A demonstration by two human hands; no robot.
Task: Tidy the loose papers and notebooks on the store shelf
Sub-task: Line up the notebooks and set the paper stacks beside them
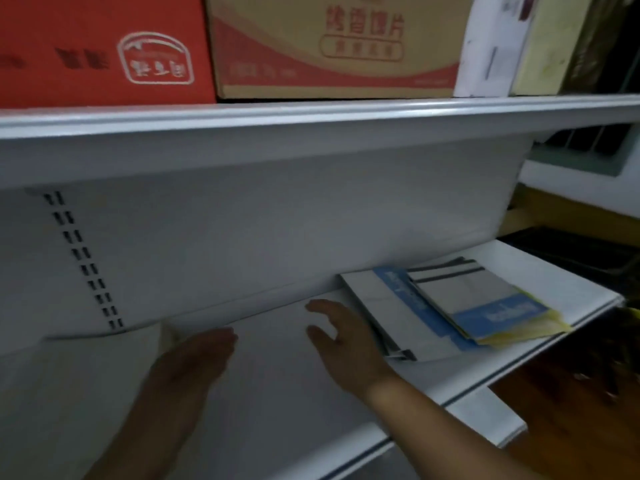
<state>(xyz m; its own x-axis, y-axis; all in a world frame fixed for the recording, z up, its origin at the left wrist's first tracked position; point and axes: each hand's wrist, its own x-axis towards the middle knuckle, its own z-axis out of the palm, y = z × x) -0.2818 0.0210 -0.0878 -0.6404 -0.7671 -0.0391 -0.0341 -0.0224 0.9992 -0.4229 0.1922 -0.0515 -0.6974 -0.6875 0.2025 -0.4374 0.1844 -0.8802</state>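
Reaching over the shelf (277, 393), two empty hands (194, 362) near one notebook stack (460, 306).

On the upper shelf (311, 114) a red box (100, 50) stands at the left, touching a tan carton (339, 46) with red print. Right of the carton lean a white package (491, 53) and a pale yellow one (543, 53). A slotted rail (85, 261) runs down the white back panel (277, 216).
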